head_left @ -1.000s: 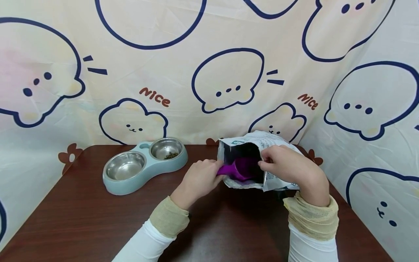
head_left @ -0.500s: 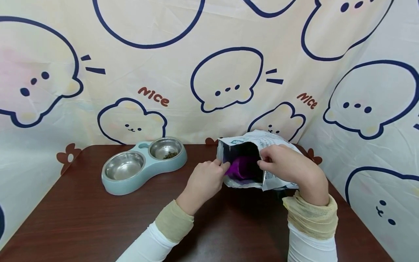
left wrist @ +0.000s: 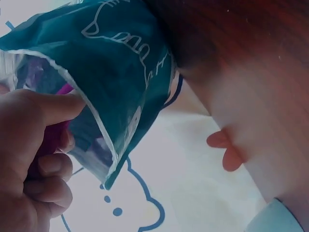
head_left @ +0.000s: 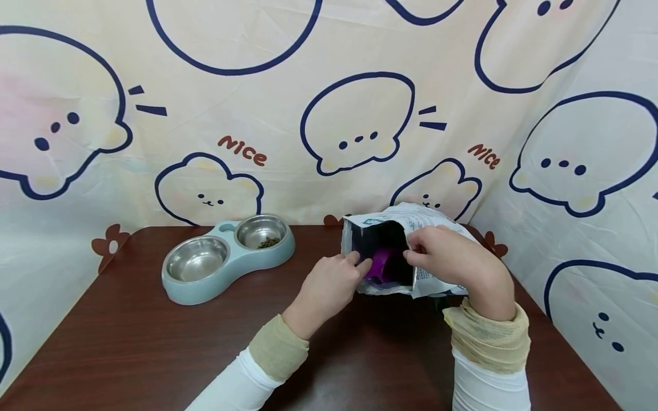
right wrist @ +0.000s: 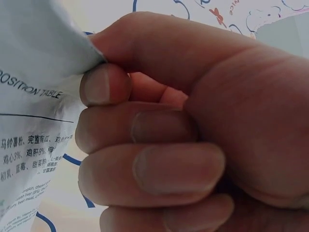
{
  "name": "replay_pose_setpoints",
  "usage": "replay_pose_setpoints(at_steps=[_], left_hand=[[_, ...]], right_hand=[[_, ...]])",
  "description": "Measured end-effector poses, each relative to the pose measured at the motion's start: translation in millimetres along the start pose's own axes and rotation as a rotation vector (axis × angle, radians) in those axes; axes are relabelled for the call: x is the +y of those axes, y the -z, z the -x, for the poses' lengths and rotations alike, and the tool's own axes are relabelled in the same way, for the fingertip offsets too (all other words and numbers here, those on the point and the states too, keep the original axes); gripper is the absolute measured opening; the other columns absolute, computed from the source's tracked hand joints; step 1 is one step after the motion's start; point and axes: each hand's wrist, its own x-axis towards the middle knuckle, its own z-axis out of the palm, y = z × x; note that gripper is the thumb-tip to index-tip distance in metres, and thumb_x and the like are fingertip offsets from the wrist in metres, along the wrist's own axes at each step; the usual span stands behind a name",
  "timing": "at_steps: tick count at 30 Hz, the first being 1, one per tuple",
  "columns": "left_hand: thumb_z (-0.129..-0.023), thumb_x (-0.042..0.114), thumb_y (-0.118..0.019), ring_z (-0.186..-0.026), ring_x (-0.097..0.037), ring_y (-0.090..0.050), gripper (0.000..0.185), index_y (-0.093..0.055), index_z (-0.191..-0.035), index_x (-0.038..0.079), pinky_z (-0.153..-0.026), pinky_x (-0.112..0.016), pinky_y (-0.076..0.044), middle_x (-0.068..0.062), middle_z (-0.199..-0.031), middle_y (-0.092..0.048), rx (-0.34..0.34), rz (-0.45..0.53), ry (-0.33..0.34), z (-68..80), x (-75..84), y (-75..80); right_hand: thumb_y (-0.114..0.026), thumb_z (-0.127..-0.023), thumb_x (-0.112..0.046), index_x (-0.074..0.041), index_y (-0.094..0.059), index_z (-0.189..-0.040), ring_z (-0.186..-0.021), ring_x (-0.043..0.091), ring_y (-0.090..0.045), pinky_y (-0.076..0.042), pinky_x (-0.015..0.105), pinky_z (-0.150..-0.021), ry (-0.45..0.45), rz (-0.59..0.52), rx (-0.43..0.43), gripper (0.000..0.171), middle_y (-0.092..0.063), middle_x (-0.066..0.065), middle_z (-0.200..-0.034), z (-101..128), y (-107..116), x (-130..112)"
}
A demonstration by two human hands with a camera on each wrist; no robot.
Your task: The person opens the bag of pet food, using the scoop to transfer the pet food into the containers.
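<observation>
Steel bowls (head_left: pixel 226 256) far left on the table (head_left: pixel 128 342), kibble in the rear one. Left hand (head_left: pixel 329 285) curled round a purple scoop (head_left: pixel 381 266), handle toward that hand, bowl end inside the bag (head_left: pixel 437 279), axis running left-right. Right hand (head_left: pixel 452 262) pinching the bag's mouth edge, mouth facing left.

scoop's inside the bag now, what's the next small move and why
Probably tilt the scoop down and push it a little deeper to load it. The left hand grips its handle at the bag mouth, the right hand pinches the rim open, and the scoop shows no kibble yet. One bowl of the feeder holds only a little kibble.
</observation>
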Motion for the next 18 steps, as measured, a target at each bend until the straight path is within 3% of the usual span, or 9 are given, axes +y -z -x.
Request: replay_pose_setpoints(at_steps=[5, 10, 14, 18], left_hand=[[-0.098, 0.015, -0.078, -0.071, -0.018, -0.075, 0.02, -0.079, -0.118, 0.019, -0.064, -0.03, -0.063, -0.004, -0.091, -0.075, -0.022, 0.061, 0.028, -0.2, -1.5, -5.5], [-0.097, 0.025, -0.083, -0.078, -0.02, -0.077, 0.022, -0.079, -0.117, 0.017, -0.067, -0.036, -0.064, -0.004, -0.097, -0.08, -0.107, 0.249, 0.127, 0.3, -10.2, -4.9], [-0.099, 0.028, -0.081, -0.076, -0.015, -0.068, 0.021, -0.079, -0.115, 0.015, -0.069, -0.035, -0.06, -0.001, -0.095, -0.08, -0.181, 0.404, 0.216, -0.5, -17.8, -1.4], [-0.1, 0.029, -0.08, -0.072, -0.012, -0.059, 0.021, -0.076, -0.113, 0.012, -0.067, -0.03, -0.053, 0.0, -0.09, -0.076, -0.234, 0.472, 0.263, -0.6, -23.7, 1.4]], right_hand=[[-0.064, -0.105, -0.019, -0.014, -0.065, -0.079, -0.066, 0.014, -0.049, -0.04, 0.029, -0.063, 0.011, 0.011, -0.005, 0.026, -0.043, -0.002, -0.066, -0.7, 0.4, -0.5], [-0.064, -0.105, -0.019, -0.015, -0.063, -0.078, -0.067, 0.014, -0.05, -0.04, 0.029, -0.063, 0.004, 0.005, -0.019, 0.027, -0.043, -0.003, -0.065, -0.6, 0.7, -1.0], [-0.065, -0.105, -0.019, -0.015, -0.063, -0.079, -0.068, 0.014, -0.05, -0.04, 0.029, -0.063, -0.001, 0.01, -0.019, 0.026, -0.044, -0.002, -0.066, -0.8, 1.4, -0.5], [-0.064, -0.105, -0.019, -0.016, -0.061, -0.077, -0.068, 0.014, -0.049, -0.04, 0.029, -0.063, 0.006, 0.01, -0.015, 0.028, -0.043, -0.003, -0.066, -0.8, 1.4, 0.6]])
